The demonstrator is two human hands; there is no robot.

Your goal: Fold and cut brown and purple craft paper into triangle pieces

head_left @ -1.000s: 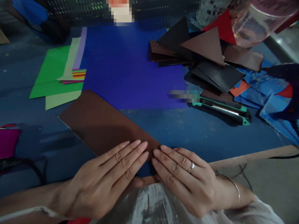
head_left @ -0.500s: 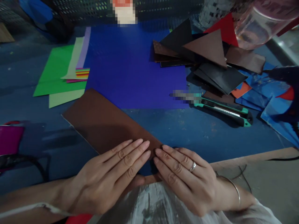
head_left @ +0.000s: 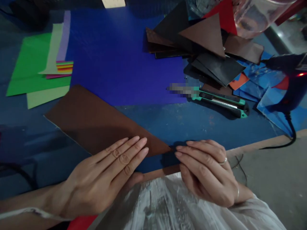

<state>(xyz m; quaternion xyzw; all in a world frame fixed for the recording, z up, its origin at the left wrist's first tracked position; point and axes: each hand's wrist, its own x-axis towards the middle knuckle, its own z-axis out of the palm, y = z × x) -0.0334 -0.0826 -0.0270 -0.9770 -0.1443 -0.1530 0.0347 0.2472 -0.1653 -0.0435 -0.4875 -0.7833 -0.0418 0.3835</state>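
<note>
A brown leather-like sheet lies at a slant along the table's near side, its right end narrowing to a point. My left hand rests on its lower edge with the fingers stretched out flat. Just past the pointed end is my right hand, its fingers extended and lightly bent, a ring on one of them. A small gap shows between these fingertips and the tip of the sheet. What lies under the right palm is hidden. A large blue sheet spreads behind the brown one.
A green and black utility knife lies right of centre. Behind it are piled black and brown offcuts. Green sheets sit at the left. A dark corded tool with a red light and a clear plastic tub are at the right.
My right hand has slid right, off the brown sheet, uncovering its pointed end. My left hand stays on the sheet. The whole view has shifted slightly, bringing more of the corded tool into sight.
</note>
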